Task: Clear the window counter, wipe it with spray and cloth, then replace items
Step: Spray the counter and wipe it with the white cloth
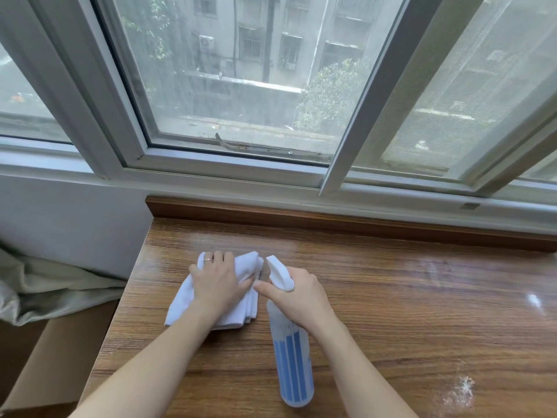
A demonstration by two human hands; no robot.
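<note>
- Brown wood-grain desk (391,297) under a white-framed sliding window (229,167), with a raised wooden lip along the far edge.
- Folded white cloth (184,306) lying flat on the desk near its left edge, toward the middle of the depth.
- Left hand (215,282) pressed palm-down on top of the cloth, fingers fairly straight and spread over the fabric, a ring on one finger.
- Translucent plastic spray bottle with blue vertical stripes and a white trigger head (291,357) just right of the cloth, tilted with its base toward the near edge and its nozzle pointing toward the far edge.
- Right hand (297,297) wrapped around the neck of the bottle, index finger stretched out under the white head.
- Wet glossy sheen across the right part of the desk, with a patch of white specks near the near right corner.
- Crumpled grey fabric (45,285) and brown cardboard (54,357) off the left edge of the desk.
</note>
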